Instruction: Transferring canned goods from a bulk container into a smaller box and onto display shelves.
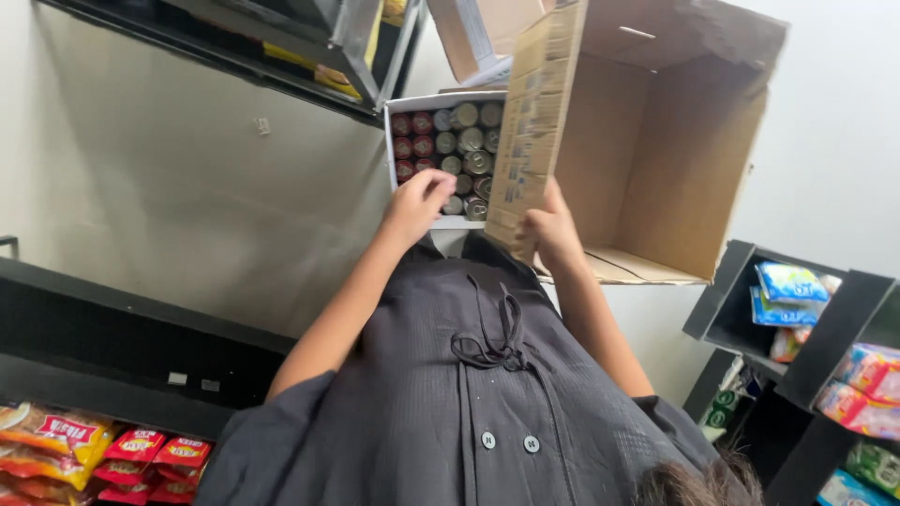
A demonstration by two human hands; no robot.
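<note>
With left hand [417, 201] fingers curled onto a can [454, 204] at the white tray's [389, 141] near edge and right hand [553, 230] grasping the cardboard box [656, 141] beside the tray: lift straight, steady the box.

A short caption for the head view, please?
Left hand touches a tray of cans; right hand holds an open cardboard box.

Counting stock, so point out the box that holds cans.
The shallow white box, at the left hand: red and silver can tops fill it. The big brown cardboard box gripped by the right hand shows an empty inside.
</note>
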